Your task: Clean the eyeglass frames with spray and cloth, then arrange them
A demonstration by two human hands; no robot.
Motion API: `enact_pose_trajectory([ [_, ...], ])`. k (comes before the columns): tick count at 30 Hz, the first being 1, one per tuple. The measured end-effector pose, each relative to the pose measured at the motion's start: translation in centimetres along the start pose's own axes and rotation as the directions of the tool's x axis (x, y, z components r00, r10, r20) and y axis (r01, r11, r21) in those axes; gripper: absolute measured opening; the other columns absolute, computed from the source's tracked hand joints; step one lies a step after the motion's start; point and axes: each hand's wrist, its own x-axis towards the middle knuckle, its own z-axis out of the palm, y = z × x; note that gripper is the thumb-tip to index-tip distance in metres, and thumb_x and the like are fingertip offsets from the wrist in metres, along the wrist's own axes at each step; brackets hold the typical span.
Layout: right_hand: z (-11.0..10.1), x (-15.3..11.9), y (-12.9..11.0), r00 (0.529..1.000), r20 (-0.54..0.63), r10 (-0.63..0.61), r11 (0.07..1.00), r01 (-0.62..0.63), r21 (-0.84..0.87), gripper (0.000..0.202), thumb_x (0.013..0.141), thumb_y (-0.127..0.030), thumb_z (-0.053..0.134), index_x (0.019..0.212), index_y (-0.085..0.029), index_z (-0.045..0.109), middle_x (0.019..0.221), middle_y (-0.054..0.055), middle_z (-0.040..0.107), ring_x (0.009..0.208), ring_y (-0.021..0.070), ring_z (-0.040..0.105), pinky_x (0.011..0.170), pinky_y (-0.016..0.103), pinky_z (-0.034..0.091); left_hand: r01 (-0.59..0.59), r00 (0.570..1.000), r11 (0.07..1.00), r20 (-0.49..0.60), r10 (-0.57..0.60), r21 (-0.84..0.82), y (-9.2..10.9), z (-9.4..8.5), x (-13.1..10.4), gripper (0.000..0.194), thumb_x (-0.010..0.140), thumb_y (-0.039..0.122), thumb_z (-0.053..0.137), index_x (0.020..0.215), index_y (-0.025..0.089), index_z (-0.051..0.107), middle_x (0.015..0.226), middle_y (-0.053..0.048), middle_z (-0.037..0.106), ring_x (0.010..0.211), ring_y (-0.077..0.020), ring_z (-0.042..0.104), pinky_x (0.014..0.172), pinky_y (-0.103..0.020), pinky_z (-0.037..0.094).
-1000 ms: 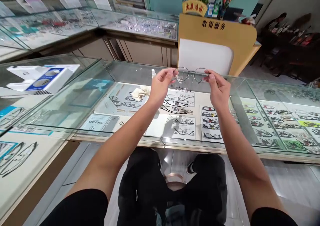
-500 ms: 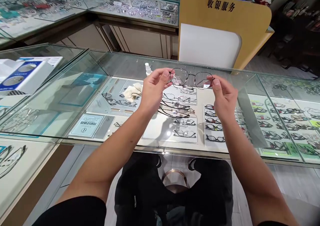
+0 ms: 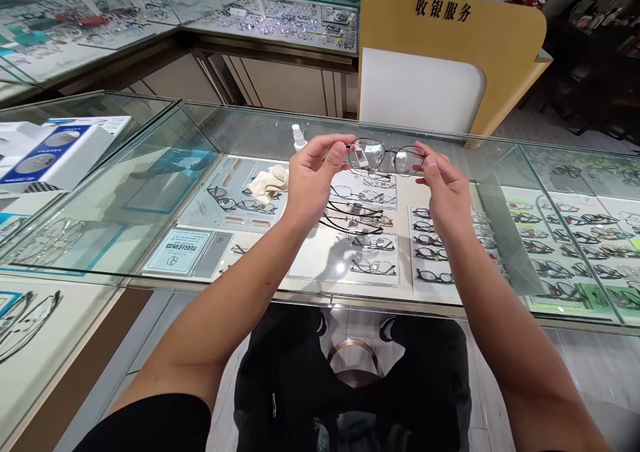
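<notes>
A pair of thin dark-framed eyeglasses is held up above the glass counter, lenses facing me. My left hand pinches its left side between thumb and fingers. On the other side, my right hand grips the right end of the frame the same way. A cream cloth lies crumpled on the counter just left of my left hand. Behind that hand stands a white spray bottle, partly hidden. Some dark folded eyeglasses show below the raised pair.
The glass display counter runs across in front of my knees, with rows of eyeglasses inside. At the left are a blue and white box and a light blue card. A yellow cashier desk stands beyond.
The eyeglasses have turned slightly, their right side swinging so the pair looks narrower. My right hand has come a little closer to my left. Both hands keep their hold.
</notes>
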Motion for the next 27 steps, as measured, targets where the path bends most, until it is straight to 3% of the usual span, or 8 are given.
enact_pose_trajectory([
  [5,0.3,0.1,0.9,0.995,0.035,0.094,0.988,-0.097,0.117,0.051,0.093,-0.075,0.066,0.131,-0.043,0.076,0.133,0.001,0.074,0.124,0.0259,0.067,0.097,0.044,0.059,0.014,1.000,1.000,0.027,-0.013,-0.009,0.6,0.4,-0.1,0.040,0.100,0.066,0.064,0.112,0.029,0.075,0.121,-0.008,0.078,0.109,-0.0207,0.076,0.079,-0.031,0.062],
  [13,1.1,0.0,0.2,0.972,0.058,0.227,0.952,-0.234,0.199,0.039,0.092,-0.067,0.073,0.116,-0.037,0.077,0.136,0.000,0.075,0.120,0.0219,0.070,0.096,0.038,0.057,0.099,0.995,0.983,0.038,-0.094,-0.154,0.3,0.6,0.2,0.045,0.096,0.070,0.066,0.105,0.026,0.067,0.115,-0.008,0.077,0.096,-0.0187,0.077,0.074,-0.030,0.061],
  [19,1.5,-0.3,0.0,0.955,0.065,0.288,0.926,-0.296,0.233,0.037,0.089,-0.064,0.076,0.111,-0.035,0.076,0.133,0.000,0.077,0.120,0.0216,0.069,0.093,0.036,0.056,0.205,0.978,0.956,0.068,-0.195,-0.212,0.6,0.6,0.1,0.046,0.094,0.072,0.066,0.104,0.027,0.063,0.118,-0.007,0.076,0.095,-0.0187,0.077,0.074,-0.031,0.063],
  [27,1.7,-0.3,0.2,0.941,0.061,0.332,0.891,-0.334,0.309,0.034,0.087,-0.061,0.079,0.107,-0.034,0.075,0.133,-0.002,0.078,0.112,0.0183,0.070,0.087,0.032,0.055,0.200,0.979,0.960,0.083,-0.187,-0.197,0.6,0.7,0.0,0.047,0.092,0.072,0.070,0.102,0.027,0.066,0.118,-0.007,0.079,0.100,-0.0196,0.077,0.079,-0.032,0.063],
])
